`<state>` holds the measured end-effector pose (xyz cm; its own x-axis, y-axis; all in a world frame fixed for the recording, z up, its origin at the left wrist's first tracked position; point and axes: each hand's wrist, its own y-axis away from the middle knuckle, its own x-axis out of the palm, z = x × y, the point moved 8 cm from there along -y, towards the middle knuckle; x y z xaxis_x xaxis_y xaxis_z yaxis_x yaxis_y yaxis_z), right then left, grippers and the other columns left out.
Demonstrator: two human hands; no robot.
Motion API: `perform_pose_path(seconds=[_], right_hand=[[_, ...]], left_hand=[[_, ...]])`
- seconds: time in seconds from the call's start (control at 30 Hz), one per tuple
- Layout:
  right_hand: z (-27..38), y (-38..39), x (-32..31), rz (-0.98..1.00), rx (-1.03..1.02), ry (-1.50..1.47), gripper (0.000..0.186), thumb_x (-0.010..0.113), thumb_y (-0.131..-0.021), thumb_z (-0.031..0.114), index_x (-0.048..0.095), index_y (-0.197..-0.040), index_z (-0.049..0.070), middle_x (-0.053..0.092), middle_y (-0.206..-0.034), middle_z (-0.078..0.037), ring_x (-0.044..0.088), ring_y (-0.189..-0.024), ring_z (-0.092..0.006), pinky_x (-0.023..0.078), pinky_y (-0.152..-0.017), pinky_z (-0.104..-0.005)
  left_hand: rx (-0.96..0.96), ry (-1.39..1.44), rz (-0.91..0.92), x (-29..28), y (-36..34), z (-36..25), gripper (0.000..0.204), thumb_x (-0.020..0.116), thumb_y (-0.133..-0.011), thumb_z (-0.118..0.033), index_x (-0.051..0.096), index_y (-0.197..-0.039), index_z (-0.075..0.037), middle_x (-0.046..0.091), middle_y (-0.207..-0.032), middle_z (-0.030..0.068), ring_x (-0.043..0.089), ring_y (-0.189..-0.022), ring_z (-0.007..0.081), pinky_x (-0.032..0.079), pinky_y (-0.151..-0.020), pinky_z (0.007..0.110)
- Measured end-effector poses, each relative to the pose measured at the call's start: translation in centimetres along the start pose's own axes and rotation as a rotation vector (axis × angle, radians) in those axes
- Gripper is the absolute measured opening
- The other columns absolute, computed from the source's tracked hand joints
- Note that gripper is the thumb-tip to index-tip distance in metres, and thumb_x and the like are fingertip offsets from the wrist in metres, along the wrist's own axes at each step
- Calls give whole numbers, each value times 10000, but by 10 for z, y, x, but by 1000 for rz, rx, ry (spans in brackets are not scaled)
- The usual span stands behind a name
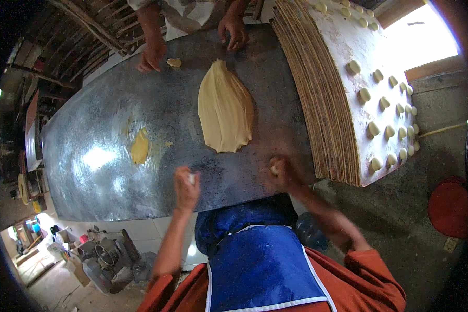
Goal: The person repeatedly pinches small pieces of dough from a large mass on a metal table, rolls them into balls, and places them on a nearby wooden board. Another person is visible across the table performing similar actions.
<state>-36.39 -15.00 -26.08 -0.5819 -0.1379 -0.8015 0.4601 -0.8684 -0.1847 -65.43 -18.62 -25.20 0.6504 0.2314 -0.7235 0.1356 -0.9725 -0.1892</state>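
Observation:
A long, ridged mound of pale yellow dough (225, 112) lies on the dark metal-topped table (166, 187) before me. Near the table's front edge, my left hand (186, 190) is closed around a small whitish lump, which looks like a piece of dough (192, 178). To its right, my right hand (286, 176) is curled and smeared by motion. A small pale piece of dough (274, 170) shows at its fingers. Both hands are apart from the big mound. A flattened yellow smear of soft fat or dough (140, 147) lies left of the mound.
Across the table, another person's hands (152, 55) rest near a small dough scrap (174, 62). At the right rises a tall stack of boards (322, 99); its top board (343, 47) bears rows of round dough pieces (373, 129). Machinery (106, 255) stands on the floor at lower left.

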Motion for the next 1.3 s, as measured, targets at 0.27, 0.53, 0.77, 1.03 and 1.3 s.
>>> perform_pose_path(seconds=[0.27, 0.53, 0.77, 1.03, 1.3], right_hand=[[10, -9, -3, -92, 68, -51, 151, 670, -880, 100, 553, -883, 5, 527, -743, -191, 534, -690, -358, 456, -666, -453], [10, -25, -7, -161, 110, 30, 294, 706, -803, 65, 492, -992, -5, 523, -817, -183, 528, -760, -366, 430, -709, -471], [-3, -12, -13, -81, -3, 123, 338, 706, -781, 22, 448, -998, -7, 491, -856, -190, 502, -804, -365, 397, -727, -487], [-5, -3, -7, -8, 78, -43, 338, 706, -777, -5, 433, -977, -2, 509, -848, -196, 519, -777, -369, 420, -716, -491], [-21, 15, -5, -111, 209, -78, 274, 694, -822, 26, 471, -979, 7, 524, -849, -191, 542, -793, -388, 430, -735, -497]], left_hand=[[209, 70, -120, -12, -4, -19, 175, 621, -924, -24, 459, -982, 6, 469, -959, 196, 501, -880, 354, 417, -799, 461], [-85, 13, -186, -18, -20, 2, 211, 640, -916, -53, 438, -954, -5, 426, -909, 171, 479, -838, 354, 392, -772, 472], [99, -134, -97, -20, -19, -3, 209, 632, -903, -38, 431, -943, 4, 424, -901, 180, 472, -832, 356, 405, -758, 478], [144, -131, -134, -14, 10, -4, 204, 597, -923, -4, 411, -1005, 17, 421, -908, 179, 465, -863, 346, 400, -816, 443], [65, -156, 56, -30, 16, 7, 217, 639, -887, -51, 493, -1037, 8, 507, -1015, 186, 512, -990, 380, 426, -887, 468]])
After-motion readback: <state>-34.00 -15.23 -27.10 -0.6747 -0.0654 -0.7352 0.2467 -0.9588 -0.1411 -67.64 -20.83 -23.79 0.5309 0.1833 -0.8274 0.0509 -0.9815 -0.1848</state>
